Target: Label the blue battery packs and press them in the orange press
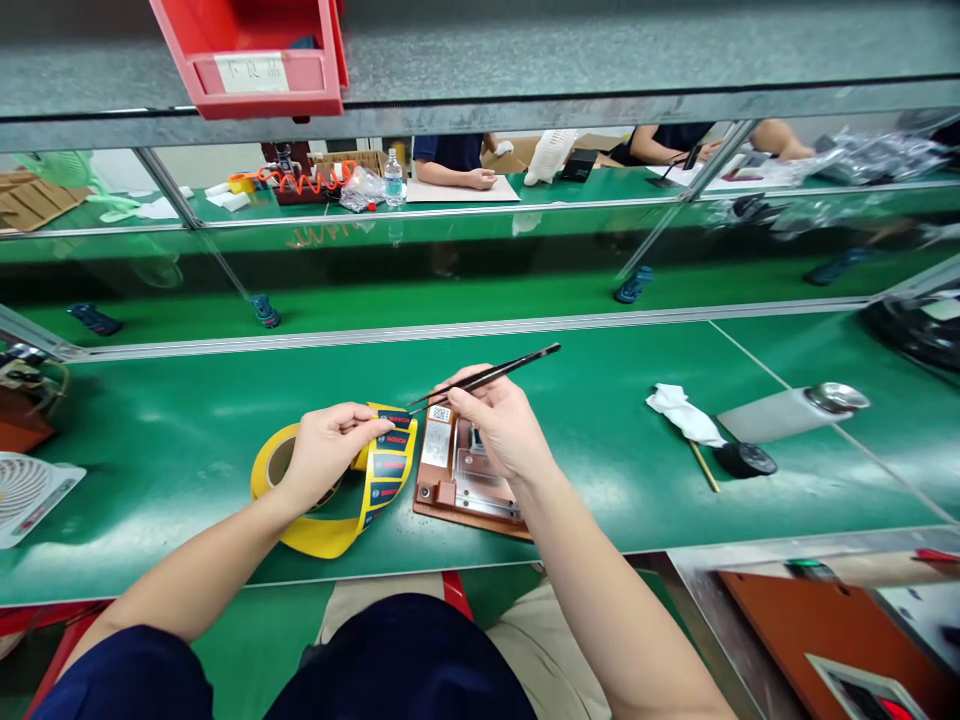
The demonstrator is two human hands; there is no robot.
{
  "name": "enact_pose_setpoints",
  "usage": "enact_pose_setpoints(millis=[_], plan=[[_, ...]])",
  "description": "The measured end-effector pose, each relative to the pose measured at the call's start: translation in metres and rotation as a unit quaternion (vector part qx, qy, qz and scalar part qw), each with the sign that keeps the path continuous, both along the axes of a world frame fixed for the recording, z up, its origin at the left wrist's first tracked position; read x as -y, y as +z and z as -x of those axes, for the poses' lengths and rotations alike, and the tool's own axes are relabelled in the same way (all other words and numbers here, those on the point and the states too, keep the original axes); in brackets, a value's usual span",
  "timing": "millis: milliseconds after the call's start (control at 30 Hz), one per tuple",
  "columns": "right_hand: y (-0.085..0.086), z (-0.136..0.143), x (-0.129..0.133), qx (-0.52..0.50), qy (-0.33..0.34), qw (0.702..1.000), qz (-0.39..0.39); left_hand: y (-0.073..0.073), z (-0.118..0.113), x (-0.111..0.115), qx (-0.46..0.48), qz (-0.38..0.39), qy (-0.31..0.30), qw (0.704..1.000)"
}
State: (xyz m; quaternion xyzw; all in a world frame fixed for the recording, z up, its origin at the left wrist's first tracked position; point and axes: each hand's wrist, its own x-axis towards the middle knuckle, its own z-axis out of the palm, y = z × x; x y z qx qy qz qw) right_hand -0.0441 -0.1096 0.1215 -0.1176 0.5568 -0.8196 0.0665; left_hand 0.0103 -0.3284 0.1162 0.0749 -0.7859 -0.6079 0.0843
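Note:
My left hand [326,450] pinches the upper end of a yellow strip of dark labels [388,466] printed with BOSCH. The strip curves down to a yellow label roll [264,462] that lies on the bench behind this hand. A pair of black tweezers [502,370] is gripped in my right hand [506,425], its tips at the topmost label near my left fingertips. Under my right hand sits a brown fixture [436,492] with a clear plate and a white QR sticker, partly hidden by the hand and wrist.
The green bench [187,400] carries a white fan [34,495] at left. On the right lie a pale bottle [772,412], white cloth [684,412] and black roll [745,460]. A red bin [262,85] hangs above; co-workers sit beyond the clear partition.

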Motion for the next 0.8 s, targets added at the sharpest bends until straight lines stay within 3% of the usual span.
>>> enact_pose_setpoints(millis=[233, 333, 400, 467, 533, 700, 800], plan=[[-0.004, 0.003, 0.008, -0.004, -0.004, 0.999, -0.036, 0.004, -0.002, -0.007, -0.010, 0.047, -0.014, 0.999], [-0.006, 0.000, 0.003, -0.024, -0.028, 0.998, -0.048, 0.009, 0.005, -0.008, 0.004, 0.108, -0.054, 0.993], [-0.007, 0.000, -0.007, -0.035, -0.053, 0.996, -0.068, 0.011, 0.019, -0.007, 0.012, 0.216, -0.092, 0.972], [-0.009, 0.000, -0.021, -0.043, -0.077, 0.992, -0.088, 0.009, 0.038, -0.004, 0.035, 0.348, -0.111, 0.930], [-0.012, 0.001, -0.039, -0.045, -0.097, 0.989, -0.101, 0.001, 0.060, -0.002, 0.068, 0.432, -0.114, 0.892], [-0.031, 0.004, -0.079, -0.013, -0.104, 0.987, -0.121, -0.023, 0.092, -0.002, 0.110, 0.462, -0.161, 0.865], [-0.047, 0.005, -0.093, -0.001, -0.086, 0.987, -0.135, -0.019, 0.086, -0.001, 0.124, 0.492, -0.168, 0.845]])
